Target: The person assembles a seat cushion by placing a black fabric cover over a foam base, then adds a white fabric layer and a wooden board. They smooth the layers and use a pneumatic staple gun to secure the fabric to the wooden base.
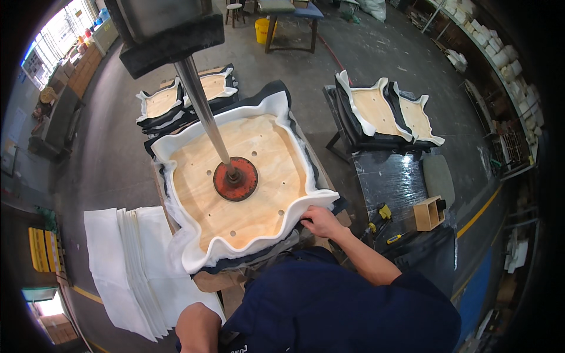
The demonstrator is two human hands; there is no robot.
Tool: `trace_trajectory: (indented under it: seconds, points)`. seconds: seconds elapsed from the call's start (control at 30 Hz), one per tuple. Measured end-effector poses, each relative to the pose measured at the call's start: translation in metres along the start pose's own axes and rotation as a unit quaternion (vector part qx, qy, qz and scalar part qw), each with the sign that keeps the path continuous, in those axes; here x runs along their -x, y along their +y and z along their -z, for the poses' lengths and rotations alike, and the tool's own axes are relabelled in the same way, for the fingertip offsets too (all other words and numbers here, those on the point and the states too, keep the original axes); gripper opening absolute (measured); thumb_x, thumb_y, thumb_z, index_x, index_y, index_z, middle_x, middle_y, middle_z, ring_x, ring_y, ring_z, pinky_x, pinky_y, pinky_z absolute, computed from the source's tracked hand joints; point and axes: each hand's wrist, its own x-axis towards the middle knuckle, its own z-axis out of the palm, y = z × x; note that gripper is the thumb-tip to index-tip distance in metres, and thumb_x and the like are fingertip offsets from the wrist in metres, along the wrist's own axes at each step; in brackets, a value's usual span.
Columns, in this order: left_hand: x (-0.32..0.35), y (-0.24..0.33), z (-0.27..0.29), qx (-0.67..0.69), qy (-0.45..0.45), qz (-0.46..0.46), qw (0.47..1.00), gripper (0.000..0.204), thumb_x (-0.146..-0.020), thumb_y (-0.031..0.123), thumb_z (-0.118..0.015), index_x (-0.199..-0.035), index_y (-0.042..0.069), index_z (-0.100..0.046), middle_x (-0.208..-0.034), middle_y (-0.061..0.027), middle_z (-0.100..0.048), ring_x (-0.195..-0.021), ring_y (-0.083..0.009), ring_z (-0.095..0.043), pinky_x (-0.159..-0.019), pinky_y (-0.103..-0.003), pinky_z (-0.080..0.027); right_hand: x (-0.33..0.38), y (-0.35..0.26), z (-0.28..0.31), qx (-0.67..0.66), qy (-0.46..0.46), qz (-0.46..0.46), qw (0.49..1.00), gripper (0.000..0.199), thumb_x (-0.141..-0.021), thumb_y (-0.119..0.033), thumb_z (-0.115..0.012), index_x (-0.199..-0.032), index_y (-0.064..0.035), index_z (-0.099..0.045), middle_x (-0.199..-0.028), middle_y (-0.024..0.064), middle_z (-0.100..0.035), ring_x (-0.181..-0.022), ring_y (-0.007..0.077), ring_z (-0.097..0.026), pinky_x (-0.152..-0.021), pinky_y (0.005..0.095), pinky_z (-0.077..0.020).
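A plywood seat board (194,170) lies on the stand in front of me, its edges ringed by wavy white padding (297,206) that stands up. Outside the padding, a black cover (272,93) shows along the rim. A steel rod (203,109) comes down onto the board's middle, its round red plate (219,183) resting on the wood. At the near right corner, my right hand (322,223) has its fingers closed on the dark edge of the cover beneath the padding. My left arm bends at the lower edge of the view; the left hand is hidden.
White sheets (118,265) are stacked at the left. Similar padded seats (376,112) sit on a table at the right, others (162,103) beyond the press. On the right table are a yellow-and-black power tool (381,216), a cutter knife (395,238) and a wooden box (426,215).
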Motion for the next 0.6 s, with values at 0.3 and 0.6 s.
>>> trace_trajectory:
  seconds: [0.3,0.6]
  points:
    - [0.003,-0.003,0.000,0.045,0.007,-0.022,0.999,0.011,-0.087,-0.001,-0.056,-0.083,0.010,-0.055,-0.074,0.0078,-0.044,-0.063,-0.0052,-0.041,-0.055,-0.024,-0.032,0.001,0.005,-0.004,-0.006,0.009,0.007,1.000,0.013,-0.085,-0.016,-0.070,-0.093,-0.0065,-0.074,-0.093,0.0131,-0.066,-0.092,0.0348,-0.064,-0.080,0.0446,-0.0517]
    - [0.015,0.011,0.023,-0.471,-0.237,-0.011,0.850,0.008,-0.086,0.010,-0.064,-0.081,0.010,-0.057,-0.073,0.0029,-0.052,-0.060,-0.0101,-0.048,-0.057,-0.027,-0.040,0.013,0.013,0.004,-0.001,0.008,-0.031,0.999,0.014,-0.084,-0.016,-0.071,-0.094,-0.0054,-0.074,-0.092,0.0135,-0.067,-0.091,0.0351,-0.065,-0.080,0.0437,-0.0516]
